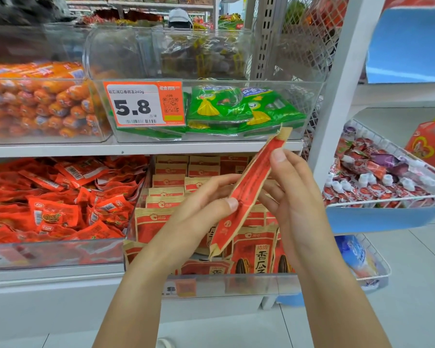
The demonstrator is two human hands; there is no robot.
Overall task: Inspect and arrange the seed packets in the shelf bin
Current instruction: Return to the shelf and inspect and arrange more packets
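Both hands are raised in front of the lower shelf, sharing one red and tan seed packet [246,192] held edge-on to the viewer and tilted, its top corner up and to the right, its lower end down toward the bin. The left hand [201,204] pinches the packet near its middle, thumb pressed on the near face and fingers extended behind it. The right hand [286,194] grips the upper portion, thumb laid along the right edge and fingers curled round the back. The packet is clear of the stock, above the clear shelf bin [211,285] on the lower shelf, in which matching packets [256,249] stand upright in rows, printed faces forward. Left of that bin, a second clear bin holds loose red snack packs [53,197]. On the shelf above, green packets [239,109] lie stacked in a clear bin carrying an orange price tag [143,104] marked 5.8; orange sausages [40,104] fill the bin beside it.
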